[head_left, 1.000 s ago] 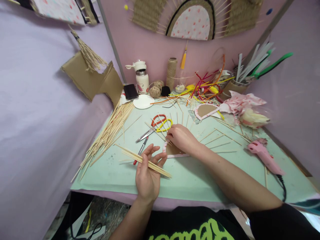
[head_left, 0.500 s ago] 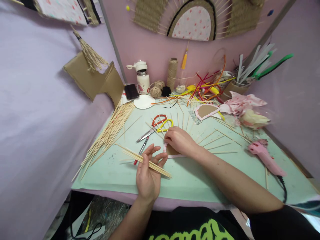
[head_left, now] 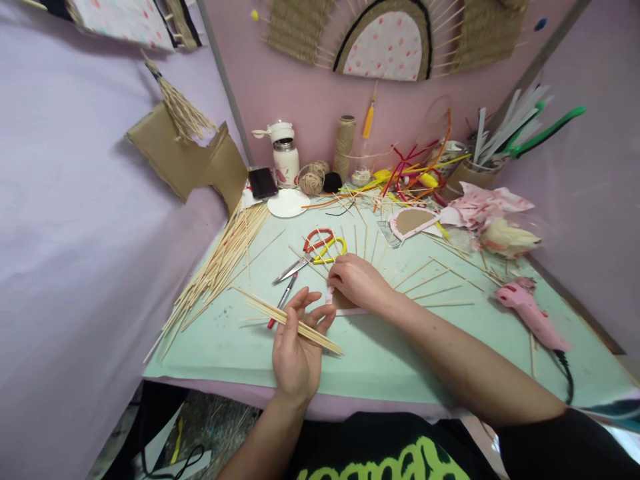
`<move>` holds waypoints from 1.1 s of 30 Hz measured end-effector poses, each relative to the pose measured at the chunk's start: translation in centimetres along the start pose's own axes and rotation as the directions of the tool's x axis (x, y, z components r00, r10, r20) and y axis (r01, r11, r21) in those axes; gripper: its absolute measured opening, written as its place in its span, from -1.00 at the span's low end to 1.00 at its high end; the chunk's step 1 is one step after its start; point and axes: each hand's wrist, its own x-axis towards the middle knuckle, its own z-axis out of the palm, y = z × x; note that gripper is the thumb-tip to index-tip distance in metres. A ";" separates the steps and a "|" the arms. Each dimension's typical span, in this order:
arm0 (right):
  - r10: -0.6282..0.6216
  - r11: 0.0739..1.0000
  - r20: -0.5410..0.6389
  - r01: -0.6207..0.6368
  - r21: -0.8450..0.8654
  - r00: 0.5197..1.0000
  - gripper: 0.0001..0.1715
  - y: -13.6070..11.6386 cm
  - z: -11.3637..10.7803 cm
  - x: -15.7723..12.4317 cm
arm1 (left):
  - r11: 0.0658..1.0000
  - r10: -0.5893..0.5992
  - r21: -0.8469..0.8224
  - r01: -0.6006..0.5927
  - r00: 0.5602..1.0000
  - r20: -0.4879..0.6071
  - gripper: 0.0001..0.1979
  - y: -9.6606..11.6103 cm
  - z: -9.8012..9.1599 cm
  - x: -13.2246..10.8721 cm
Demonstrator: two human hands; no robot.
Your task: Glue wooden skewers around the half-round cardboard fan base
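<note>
Across my left hand [head_left: 300, 353] lies a bundle of thin bamboo sticks [head_left: 317, 335], gripped by the thumb while the other fingers curl loosely upward. My right hand [head_left: 357, 283] is closed in a pinch at the left part of a half-round cardboard piece [head_left: 345, 301] with a pink-and-white fabric edge. A single bamboo stick [head_left: 305, 261] runs from those fingertips toward the upper left, crossing near the scissors. More sticks [head_left: 420, 272] fan out around the cardboard's curve. The hand hides much of the piece and the stick's inner end.
Scissors [head_left: 313, 252] and a red-ended pen-like tool [head_left: 285, 298] lie just left of the cardboard. Many loose sticks [head_left: 215, 267] cover the table's left side. A pink glue gun [head_left: 533, 313] rests at right, near a second half-round piece [head_left: 413, 223]. A bottle [head_left: 286, 163] stands behind.
Almost nothing differs. The stick at my right fingertips has tilted very slightly; both hands stay in place.
</note>
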 end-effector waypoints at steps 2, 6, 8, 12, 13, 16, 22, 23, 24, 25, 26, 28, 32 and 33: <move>0.007 1.000 -0.001 -0.007 -0.004 1.000 -0.76 0.0 0.0 0.0 | 1.000 -0.001 0.006 0.001 1.000 -0.002 -0.70 0.0 0.0 0.0; 0.008 1.000 -0.004 -0.008 -0.008 1.000 -0.76 0.0 0.0 0.0 | 1.000 -0.003 0.015 0.003 1.000 -0.001 -0.69 0.0 -0.1 0.0; 0.006 1.000 -0.004 -0.006 -0.011 1.000 -0.75 0.1 0.0 0.0 | 1.000 -0.001 0.013 0.001 1.000 0.001 -0.69 0.0 -0.1 0.0; 0.000 1.000 -0.008 0.000 -0.014 1.000 -0.75 0.1 0.1 0.0 | 1.000 -0.002 0.007 0.002 1.000 0.002 -0.69 0.0 0.0 0.0; -0.001 1.000 -0.010 0.001 -0.015 1.000 -0.75 0.1 0.1 0.0 | 1.000 -0.003 0.006 0.003 1.000 0.001 -0.70 0.0 0.0 0.0; 0.000 1.000 -0.016 0.000 -0.017 1.000 -0.75 0.1 0.2 -0.1 | 1.000 -0.005 0.008 0.005 1.000 0.001 -0.69 0.0 0.0 0.0; 0.013 1.000 -0.023 -0.013 0.002 1.000 -0.77 0.1 -0.5 -0.2 | 1.000 -0.004 0.003 0.004 1.000 0.005 -0.70 0.0 0.0 0.0; 0.016 1.000 -0.035 -0.016 0.013 0.999 -0.78 0.1 -0.7 -0.3 | 1.000 -0.004 -0.001 0.004 1.000 0.007 -0.70 0.0 0.0 0.0; 0.017 0.999 -0.052 -0.016 0.028 0.998 -0.78 -0.1 -1.1 -0.6 | 1.000 -0.003 -0.008 0.003 1.000 0.009 -0.70 0.0 0.0 0.0; 0.013 0.999 -0.075 -0.010 0.049 0.997 -0.79 -0.3 -1.4 -0.9 | 1.000 -0.001 -0.019 0.001 1.000 0.013 -0.70 0.0 0.0 0.0; 0.003 0.997 -0.097 0.004 0.078 0.995 -0.80 -0.6 -1.8 -1.4 | 0.999 0.002 -0.034 -0.002 1.000 0.018 -0.70 0.0 0.0 0.0; -0.035 0.985 -0.131 0.056 0.163 0.991 -0.81 -1.3 -2.5 -2.6 | 0.997 0.006 -0.071 -0.004 0.999 0.036 -0.71 0.1 0.0 0.1; -0.121 0.918 -0.110 0.154 0.365 0.986 -0.84 -3.0 -3.2 -5.7 | 0.994 0.009 -0.110 0.000 0.996 0.083 -0.69 0.2 0.0 0.2; -0.128 0.902 -0.101 0.158 0.401 0.987 -0.86 -3.3 -3.1 -6.3 | 0.994 0.014 -0.110 -0.003 0.995 0.098 -0.69 0.2 0.0 0.1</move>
